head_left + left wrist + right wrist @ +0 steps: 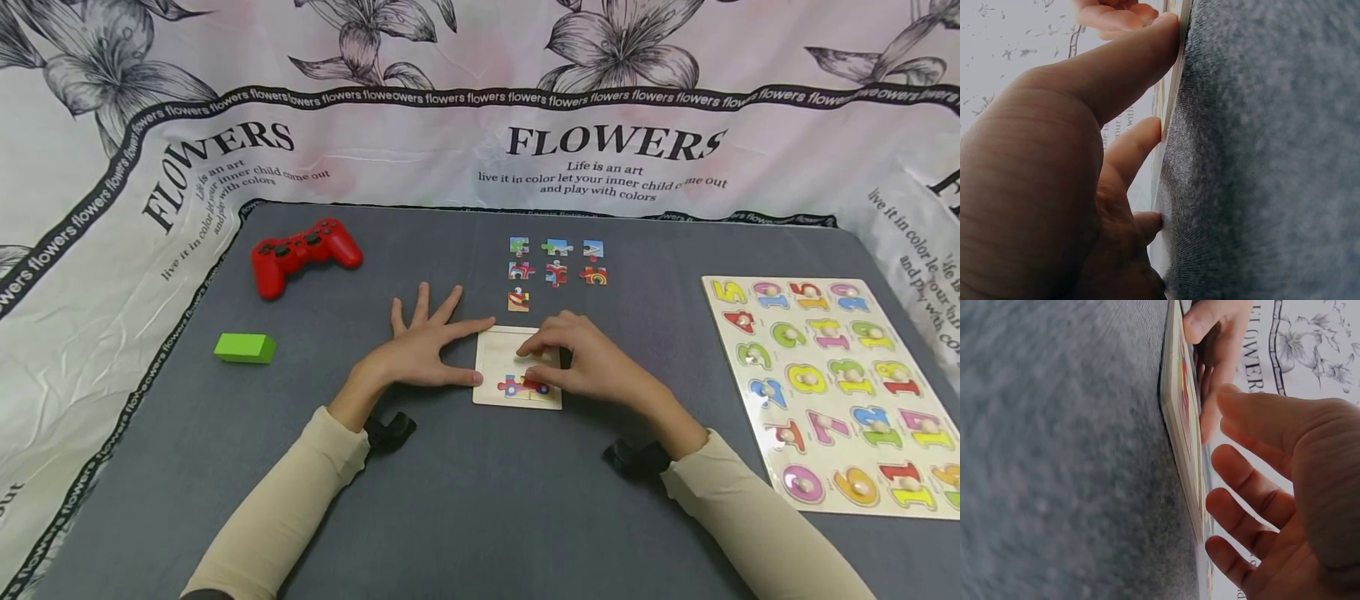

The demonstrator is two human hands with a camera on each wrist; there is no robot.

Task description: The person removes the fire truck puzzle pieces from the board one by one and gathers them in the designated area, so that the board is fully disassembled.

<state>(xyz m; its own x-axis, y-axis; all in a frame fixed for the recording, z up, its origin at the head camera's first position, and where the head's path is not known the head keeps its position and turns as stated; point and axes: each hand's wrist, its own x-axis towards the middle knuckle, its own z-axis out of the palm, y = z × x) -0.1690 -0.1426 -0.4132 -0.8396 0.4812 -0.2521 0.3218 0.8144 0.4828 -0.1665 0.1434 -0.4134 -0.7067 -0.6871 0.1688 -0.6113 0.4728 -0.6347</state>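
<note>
A small light wooden puzzle tray [497, 340] lies flat on the grey table, with joined pieces [517, 386] showing a red and purple vehicle in its lower part. My left hand [426, 354] spreads its fingers at the left side, thumb and index fingertips right at the tray's edge. Over the tray's right half hovers my right hand [588, 358], fingers loosely bent, thumb and index apart in the head view. In the right wrist view no piece shows in its fingers [1235, 465]. This hand hides part of the tray.
Several loose jigsaw pieces [556, 273] lie in rows beyond the tray. At the left are a red game controller [303, 254] and a green block [245, 348]. A large number puzzle board [783, 379] lies at the right. A flower-printed cloth [420, 150] borders the table.
</note>
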